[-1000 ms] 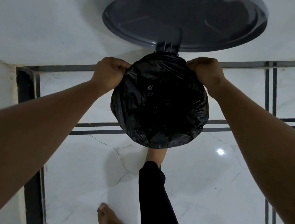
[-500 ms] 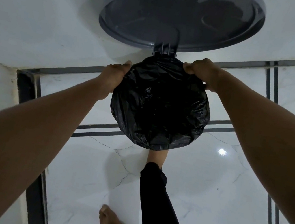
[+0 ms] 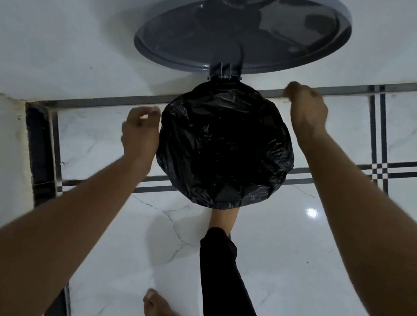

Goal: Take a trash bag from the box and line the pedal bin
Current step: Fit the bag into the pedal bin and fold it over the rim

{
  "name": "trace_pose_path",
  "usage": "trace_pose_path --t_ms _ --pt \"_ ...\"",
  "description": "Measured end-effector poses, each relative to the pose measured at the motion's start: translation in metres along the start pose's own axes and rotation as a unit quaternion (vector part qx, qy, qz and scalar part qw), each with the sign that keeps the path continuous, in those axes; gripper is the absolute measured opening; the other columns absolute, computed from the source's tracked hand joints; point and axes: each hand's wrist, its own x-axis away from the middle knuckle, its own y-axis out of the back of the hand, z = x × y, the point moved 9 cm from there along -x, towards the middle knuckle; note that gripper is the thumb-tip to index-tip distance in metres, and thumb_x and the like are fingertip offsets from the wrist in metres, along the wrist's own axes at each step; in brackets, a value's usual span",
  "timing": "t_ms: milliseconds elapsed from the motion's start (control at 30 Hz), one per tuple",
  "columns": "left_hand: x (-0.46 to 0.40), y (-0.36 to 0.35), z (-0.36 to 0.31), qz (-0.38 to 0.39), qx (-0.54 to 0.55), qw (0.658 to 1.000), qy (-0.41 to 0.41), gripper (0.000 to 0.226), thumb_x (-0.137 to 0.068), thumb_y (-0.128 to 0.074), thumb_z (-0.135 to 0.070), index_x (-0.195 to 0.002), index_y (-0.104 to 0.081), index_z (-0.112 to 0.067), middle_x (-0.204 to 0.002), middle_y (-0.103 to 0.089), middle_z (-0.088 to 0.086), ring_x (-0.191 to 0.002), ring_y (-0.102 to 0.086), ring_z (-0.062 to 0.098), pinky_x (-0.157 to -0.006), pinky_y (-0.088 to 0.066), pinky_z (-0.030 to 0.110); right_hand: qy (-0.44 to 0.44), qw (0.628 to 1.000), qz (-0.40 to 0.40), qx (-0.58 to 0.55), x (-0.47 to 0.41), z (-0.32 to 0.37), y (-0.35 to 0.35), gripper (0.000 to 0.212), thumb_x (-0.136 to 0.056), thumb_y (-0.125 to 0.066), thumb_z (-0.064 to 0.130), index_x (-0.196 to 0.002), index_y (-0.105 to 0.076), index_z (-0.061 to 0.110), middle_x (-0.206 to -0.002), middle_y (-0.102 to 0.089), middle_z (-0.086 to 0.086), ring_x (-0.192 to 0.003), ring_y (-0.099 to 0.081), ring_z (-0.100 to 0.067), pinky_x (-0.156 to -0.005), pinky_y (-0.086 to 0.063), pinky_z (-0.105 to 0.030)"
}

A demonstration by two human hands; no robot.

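Pressing your foot (image 3: pixel 221 217) on the hidden pedal keeps the lid (image 3: pixel 244 29) up. The black trash bag (image 3: pixel 226 147) already cloaks the bin's rim; your left hand (image 3: pixel 139 134) and right hand (image 3: pixel 306 110) hover loosely open, empty.

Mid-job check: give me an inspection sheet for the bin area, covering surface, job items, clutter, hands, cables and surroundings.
Surface: glossy white marble-look floor with dark grey inlay lines.
Job's things: black bag covers the bin's mouth all round; grey lid stands open; a foot reaches under the bin's front edge. Box not in view.
Clutter: nothing seen.
Hands: left hand beside the bag, fingers loose; right hand off the bag, empty.
Cables: nothing seen.
Surroundings: white wall behind the bin.
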Motion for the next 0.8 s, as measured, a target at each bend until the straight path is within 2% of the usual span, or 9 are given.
trace_pose_path --t_ms 67,100,167,233,333,433,567,700,800 --pt "0.024 0.009 0.021 -0.021 0.02 0.999 0.019 0.019 -0.098 -0.066 -0.043 -0.109 -0.063 -0.028 -0.089 -0.06 -0.012 -0.075 -0.058 -0.001 -0.066 -0.043 0.006 0.015 0.993 -0.106 -0.051 0.025 -0.024 0.026 0.031 -0.087 -0.052 0.032 -0.096 -0.074 0.012 -0.096 -0.074 -0.007 -0.092 -0.063 -0.025 -0.089 -0.049 -0.033" --pt "0.036 0.01 0.036 -0.015 0.033 0.998 0.042 0.023 -0.097 -0.067 -0.045 -0.111 -0.061 -0.027 -0.092 -0.06 -0.009 -0.075 -0.059 0.003 -0.069 -0.047 0.009 0.007 0.99 -0.126 -0.065 0.041 -0.039 0.031 0.031 -0.088 -0.053 0.03 -0.1 -0.077 0.014 -0.098 -0.076 -0.003 -0.094 -0.066 -0.02 -0.083 -0.05 -0.023" --pt "0.056 0.006 0.067 0.015 0.051 0.993 0.11 0.026 -0.098 -0.066 -0.047 -0.115 -0.059 -0.029 -0.102 -0.066 -0.003 -0.084 -0.065 0.015 -0.079 -0.055 0.029 -0.034 0.99 -0.12 -0.069 0.063 -0.075 0.025 0.028 -0.09 -0.057 0.029 -0.106 -0.077 0.018 -0.104 -0.076 0.004 -0.098 -0.067 -0.013 -0.076 -0.044 -0.013" --pt "0.073 -0.002 0.09 0.054 0.1 0.977 0.178 0.018 -0.103 -0.062 -0.038 -0.116 -0.061 -0.026 -0.101 -0.072 0.0 -0.084 -0.07 0.02 -0.075 -0.056 0.036 -0.086 0.989 -0.088 -0.081 0.075 -0.107 0.009 0.027 -0.089 -0.059 0.027 -0.108 -0.077 0.019 -0.103 -0.076 0.005 -0.1 -0.068 -0.015 -0.085 -0.051 -0.023" --pt "0.08 -0.006 0.096 0.082 0.159 0.963 0.201 0.014 -0.106 -0.059 -0.026 -0.115 -0.066 -0.017 -0.094 -0.076 0.002 -0.08 -0.073 0.02 -0.068 -0.058 0.031 -0.157 0.972 -0.039 -0.171 0.079 -0.142 -0.012 0.024 -0.082 -0.059 0.022 -0.097 -0.078 0.02 -0.092 -0.075 0.001 -0.097 -0.072 -0.026 -0.088 -0.062 -0.041" --pt "0.075 -0.001 0.097 0.073 0.178 0.958 0.211 0.012 -0.106 -0.058 -0.012 -0.103 -0.069 -0.014 -0.094 -0.076 0.003 -0.082 -0.073 0.023 -0.068 -0.059 0.032 -0.204 0.934 0.01 -0.293 0.081 -0.144 -0.025 0.017 -0.091 -0.058 0.011 -0.096 -0.074 0.014 -0.089 -0.071 0.0 -0.09 -0.067 -0.022 -0.077 -0.057 -0.034" --pt "0.068 0.0 0.097 0.082 0.141 0.967 0.198 0.02 -0.102 -0.058 -0.001 -0.092 -0.07 -0.012 -0.091 -0.075 0.007 -0.073 -0.074 0.021 -0.064 -0.063 0.034 -0.291 0.884 0.051 -0.363 0.089 -0.148 -0.033 0.015 -0.087 -0.053 0.015 -0.074 -0.059 0.019 -0.083 -0.058 0.003 -0.084 -0.054 -0.021 -0.077 -0.049 -0.035" --pt "0.057 0.007 0.091 0.05 0.056 0.988 0.134 0.027 -0.089 -0.06 0.005 -0.088 -0.068 -0.021 -0.087 -0.073 0.009 -0.076 -0.067 0.027 -0.082 -0.064 0.047 -0.307 0.856 0.088 -0.407 0.087 -0.151 -0.041 0.019 -0.093 -0.053 0.028 -0.1 -0.068 0.017 -0.098 -0.064 -0.002 -0.093 -0.061 -0.025 -0.079 -0.055 -0.037" --pt "0.057 0.007 0.089 0.037 0.066 0.987 0.143 0.032 -0.085 -0.055 0.01 -0.089 -0.065 -0.02 -0.089 -0.072 0.015 -0.076 -0.066 0.029 -0.072 -0.065 0.039 -0.31 0.85 0.097 -0.415 0.086 -0.151 -0.045 0.03 -0.093 -0.051 0.026 -0.115 -0.068 0.015 -0.102 -0.067 -0.004 -0.095 -0.064 -0.027 -0.088 -0.054 -0.04"
